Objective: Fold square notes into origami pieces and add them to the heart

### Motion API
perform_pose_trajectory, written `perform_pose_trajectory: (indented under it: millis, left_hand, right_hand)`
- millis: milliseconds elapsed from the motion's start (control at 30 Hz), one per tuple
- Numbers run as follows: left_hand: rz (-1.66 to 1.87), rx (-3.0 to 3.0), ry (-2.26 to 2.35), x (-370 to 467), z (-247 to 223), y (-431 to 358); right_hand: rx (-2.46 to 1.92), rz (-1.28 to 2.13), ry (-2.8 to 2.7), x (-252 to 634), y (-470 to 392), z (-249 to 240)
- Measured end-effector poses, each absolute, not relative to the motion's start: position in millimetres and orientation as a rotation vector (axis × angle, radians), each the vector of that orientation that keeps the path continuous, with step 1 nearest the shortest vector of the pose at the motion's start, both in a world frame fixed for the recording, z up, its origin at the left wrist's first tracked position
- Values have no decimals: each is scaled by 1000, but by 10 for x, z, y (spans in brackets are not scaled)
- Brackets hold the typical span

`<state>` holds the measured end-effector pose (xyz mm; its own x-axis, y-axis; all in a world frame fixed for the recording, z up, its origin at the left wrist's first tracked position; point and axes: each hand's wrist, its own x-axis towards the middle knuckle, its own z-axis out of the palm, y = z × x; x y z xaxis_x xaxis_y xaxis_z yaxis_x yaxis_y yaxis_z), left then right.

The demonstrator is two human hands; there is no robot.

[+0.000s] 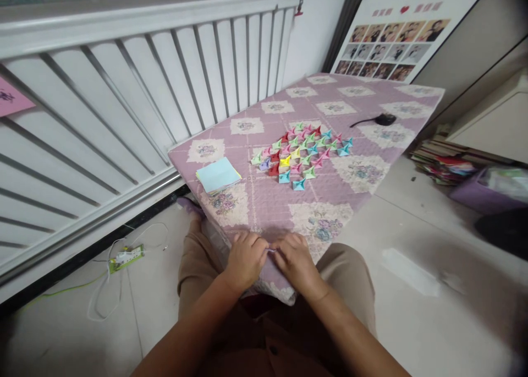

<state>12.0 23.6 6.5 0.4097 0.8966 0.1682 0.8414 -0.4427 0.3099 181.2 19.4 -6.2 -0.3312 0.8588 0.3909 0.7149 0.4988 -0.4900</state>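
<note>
Tablecloth (268,201) beneath left hand (246,258) and right hand (296,260), fingers (284,245) inward

Pale paper (271,250) between 2 hands (246,260)

Paper stack (218,174) lies left of folded papers (296,153) — both on table (268,206).

Left hand (246,260): back upward, fingers curled — tips pinched, pointing inward.
Right hand (296,260): nearly mirrors it, fingers bent, its tips just beside the left's.
Left forearm (192,324): bare, slanting up from lower left.
Right forearm (357,327): bare — slanting up from lower right.
</note>
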Motion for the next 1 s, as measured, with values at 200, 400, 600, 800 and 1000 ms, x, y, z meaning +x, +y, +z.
perform_pose_trajectory:
  millis: [200,400,600,800,1000]
  left_hand:
    - [270,2624,1563,107,-85,186]
    - [307,2455,1564,79,-103,55]
    - [383,2229,1665,95,-61,47]
    - [295,2081,1740,110,0,114]
    - [190,2090,1766,136,70,189]
  right_hand:
    - [-1248,7,-2283,1789,185,-203]
    - [-1267,169,-2298,1844,125,-283]
    - [-1319,366,-2186,1932,123,-274]
    - [-1477,367,-2114,1885,133,-223]
    - [-1632,308,-2094,1815,137,-195]
